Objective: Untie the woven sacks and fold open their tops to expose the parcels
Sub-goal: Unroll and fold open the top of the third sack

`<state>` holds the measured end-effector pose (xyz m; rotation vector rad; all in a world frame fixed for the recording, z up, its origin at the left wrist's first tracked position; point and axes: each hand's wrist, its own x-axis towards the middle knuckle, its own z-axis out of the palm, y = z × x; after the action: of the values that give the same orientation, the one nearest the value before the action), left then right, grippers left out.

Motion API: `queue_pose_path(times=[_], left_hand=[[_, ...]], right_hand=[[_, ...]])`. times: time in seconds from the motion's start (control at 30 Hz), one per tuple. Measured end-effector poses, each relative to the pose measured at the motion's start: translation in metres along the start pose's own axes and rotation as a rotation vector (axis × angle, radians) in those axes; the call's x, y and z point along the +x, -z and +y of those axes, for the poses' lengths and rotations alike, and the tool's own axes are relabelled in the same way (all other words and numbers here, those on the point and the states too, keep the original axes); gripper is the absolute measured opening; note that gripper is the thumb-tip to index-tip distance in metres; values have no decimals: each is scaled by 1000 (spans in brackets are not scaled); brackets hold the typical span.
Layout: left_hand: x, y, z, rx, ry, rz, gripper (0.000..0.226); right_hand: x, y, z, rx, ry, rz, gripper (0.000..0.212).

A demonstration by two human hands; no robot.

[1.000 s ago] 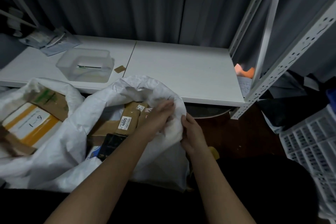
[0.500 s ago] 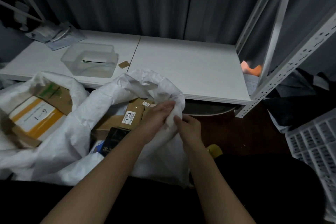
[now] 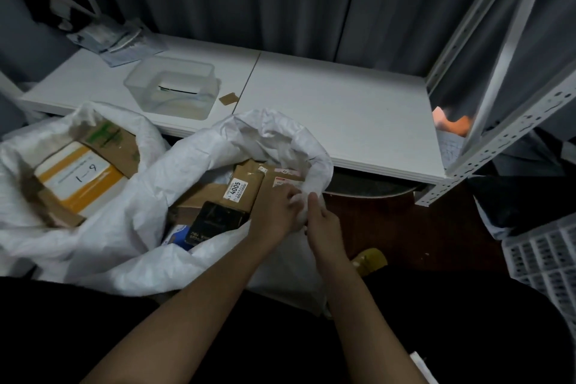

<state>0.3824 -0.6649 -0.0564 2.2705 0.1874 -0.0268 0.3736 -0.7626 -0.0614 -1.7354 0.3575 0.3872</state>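
Note:
A white woven sack (image 3: 174,178) stands open in front of me, its top rolled outward. Inside lie brown parcels, one labelled 4005 (image 3: 241,188), and a black packet (image 3: 215,221). My left hand (image 3: 276,212) and my right hand (image 3: 322,223) both pinch the sack's rim at its right side, close together, with the cloth bunched between them. A second white sack (image 3: 28,165) to the left is open too and shows an orange-and-white box marked 1-6 (image 3: 79,178) and brown cardboard.
A low white table (image 3: 343,115) runs behind the sacks, bearing a clear plastic tub (image 3: 174,86) and some packets at its far left. A white perforated shelf upright (image 3: 505,134) rises at the right. A white plastic crate (image 3: 545,259) sits lower right. Dark curtains hang behind.
Both hands have pushed the sack's right rim lower and outward, so more of the brown parcels shows. The view has shifted slightly.

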Motion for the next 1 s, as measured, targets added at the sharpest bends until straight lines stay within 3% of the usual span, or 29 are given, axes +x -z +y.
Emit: queue_pose_path(times=[0.07, 0.17, 0.27, 0.33, 0.43, 0.5, 0.57, 0.63, 0.67, 0.73, 0.8, 0.9, 1.0], left_hand=[[-6, 1, -3, -18, -61, -105, 21], [-24, 9, -13, -109, -129, -113, 28], [-41, 20, -16, -379, -19, -239, 30], [-44, 27, -22, -492, 102, -173, 34], [-42, 33, -38, -262, 119, -19, 43], [-41, 34, -45, -16, 124, -92, 54], [-41, 33, -51, 131, 98, -103, 50], [-41, 35, -58, 148, 55, -36, 33], [-42, 36, -61, 134, 45, -21, 27], [-42, 36, -65, 113, 31, -47, 24], [-41, 35, -67, 109, 14, -80, 28], [-35, 35, -68, 99, -3, -131, 35], [-29, 38, -79, 85, 4, -225, 32]], right_hand=[[1, -7, -12, 76, -109, -98, 46], [8, -12, -17, 156, -200, -109, 46], [9, -11, -14, 282, -275, -34, 14], [11, -9, -9, 403, -300, -45, 28], [14, -10, 2, 822, -254, -143, 45], [13, -14, 11, 1044, -197, -188, 46], [10, -18, 18, 1055, -172, -178, 43], [6, -16, 17, 878, -157, -159, 33], [6, -10, 14, 659, -120, -115, 31], [13, 9, 7, -55, 118, 30, 51], [28, 26, 0, -713, 525, 67, 83], [39, 20, -24, -1229, 839, -383, 84], [52, -8, -33, -1439, 774, -746, 58]])
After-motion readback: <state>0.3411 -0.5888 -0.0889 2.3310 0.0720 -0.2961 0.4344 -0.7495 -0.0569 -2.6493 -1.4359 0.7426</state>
